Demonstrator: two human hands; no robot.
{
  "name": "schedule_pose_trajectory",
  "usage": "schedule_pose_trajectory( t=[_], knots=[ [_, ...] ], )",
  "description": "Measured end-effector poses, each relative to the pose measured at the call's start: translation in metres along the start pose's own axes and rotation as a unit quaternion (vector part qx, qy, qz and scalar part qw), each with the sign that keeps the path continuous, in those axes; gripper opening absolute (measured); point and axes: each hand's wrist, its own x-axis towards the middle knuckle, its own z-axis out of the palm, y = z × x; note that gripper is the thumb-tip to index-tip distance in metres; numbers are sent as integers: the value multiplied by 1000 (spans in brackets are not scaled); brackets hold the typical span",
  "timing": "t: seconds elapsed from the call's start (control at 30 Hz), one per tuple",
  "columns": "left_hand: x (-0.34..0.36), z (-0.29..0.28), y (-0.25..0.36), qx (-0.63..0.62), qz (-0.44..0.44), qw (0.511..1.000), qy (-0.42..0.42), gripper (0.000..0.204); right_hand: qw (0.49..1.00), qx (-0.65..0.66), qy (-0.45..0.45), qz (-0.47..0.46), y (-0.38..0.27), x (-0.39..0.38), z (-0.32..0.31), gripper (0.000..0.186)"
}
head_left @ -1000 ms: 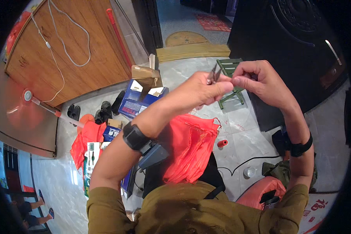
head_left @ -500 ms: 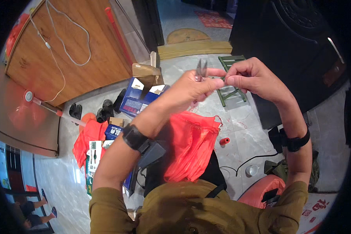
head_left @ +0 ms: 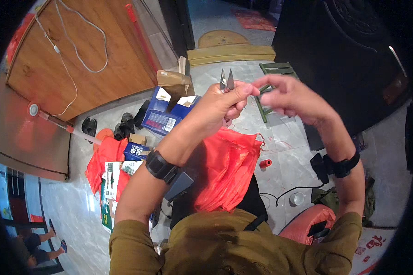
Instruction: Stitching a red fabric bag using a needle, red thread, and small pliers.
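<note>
My left hand (head_left: 227,101) is closed around a pair of thread snips (head_left: 230,79), whose two metal blades stick up apart above the fist. Its thumb and forefinger are pressed together at the tips; anything pinched there is too small to make out. Against those tips rests the forefinger of my right hand (head_left: 293,97), slightly blurred, its thumb apart from the forefinger. Below both hands a red drawstring-type bag (head_left: 225,172) of thin shiny fabric lies across my lap.
A red spool (head_left: 265,163) stands on the tiled floor, right of the bag. A green folding stool (head_left: 265,107) is beyond my right hand. Blue cartons (head_left: 158,117) and dark shoes (head_left: 124,128) lie to the left. A black cable (head_left: 289,187) runs near a clear cup (head_left: 297,199).
My right thumb has come away from the forefinger, loosening its pinch. The left hand has turned and shifted slightly left, so the snips' blades now show more plainly and wider apart.
</note>
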Motion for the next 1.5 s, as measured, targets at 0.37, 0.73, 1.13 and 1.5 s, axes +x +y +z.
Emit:
schedule_pose_trajectory(
  t=[0.37,0.73,1.13,1.5],
  knots=[
    [-45,-43,-1,-240,-27,970,-36,23,998,36,-34,28,40,-7,-21,19],
    [-88,-62,7,-419,128,895,-81,16,997,-60,37,29,59,-25,-35,18],
    [-168,-115,57,-463,289,836,-54,22,979,-120,159,52,88,-57,-115,16],
    [-274,-185,71,-451,359,815,59,24,952,-137,228,150,147,-89,-164,13]
  ],
)
